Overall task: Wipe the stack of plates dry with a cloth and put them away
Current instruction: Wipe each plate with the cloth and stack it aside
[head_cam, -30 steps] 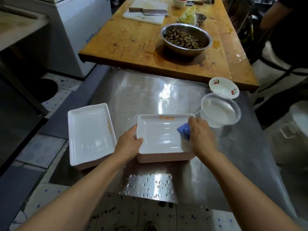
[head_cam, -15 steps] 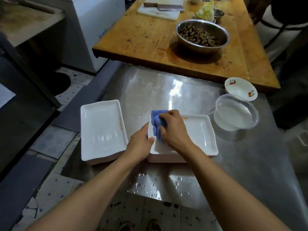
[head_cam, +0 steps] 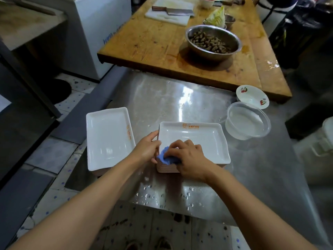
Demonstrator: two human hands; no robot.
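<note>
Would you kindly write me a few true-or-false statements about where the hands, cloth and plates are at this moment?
1. The right hand presses a blue cloth on the top plate of the nearer stack. True.
2. The left hand rests on the second stack of plates. False: it holds the left edge of the stack being wiped.
3. The clear plastic tub stands right of the plates. True.
4. The metal bowl is empty. False: it holds brown pieces.

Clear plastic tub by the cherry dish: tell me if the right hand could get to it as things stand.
Probably yes. The right hand holds the blue cloth at the plate stack's near left corner; bare steel lies between that stack and the clear plastic tub.
</note>
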